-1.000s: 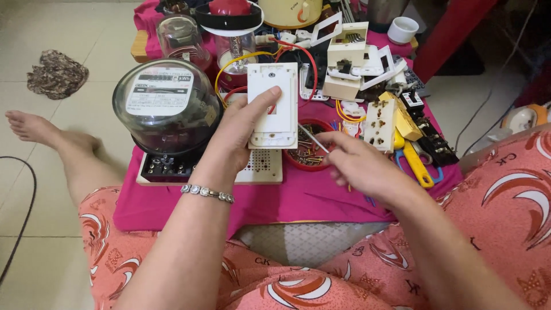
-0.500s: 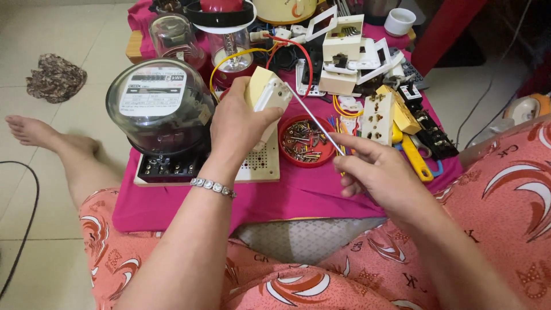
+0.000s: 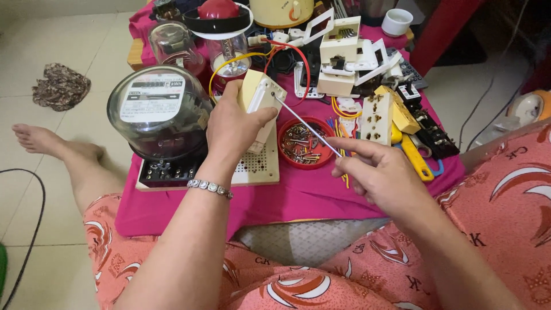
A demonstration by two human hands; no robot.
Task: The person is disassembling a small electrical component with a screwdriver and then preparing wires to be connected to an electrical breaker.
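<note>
The cream switch box (image 3: 261, 106) has tipped edge-on in the left hand (image 3: 235, 129), clamped round it above the pink cloth (image 3: 298, 201), and the right hand (image 3: 376, 172), pinching the screwdriver (image 3: 307, 129), has its tip on the box's side.

Just left of the left hand (image 3: 232, 129): round glass-domed meter (image 3: 158, 117), bearing a white rectangular label plate (image 3: 152, 96) with dark print, facing up. Beyond the right hand (image 3: 379, 172), toward the far right: small white label (image 3: 408, 92) on a dark block, possibly a sticker; too small to confirm.
</note>
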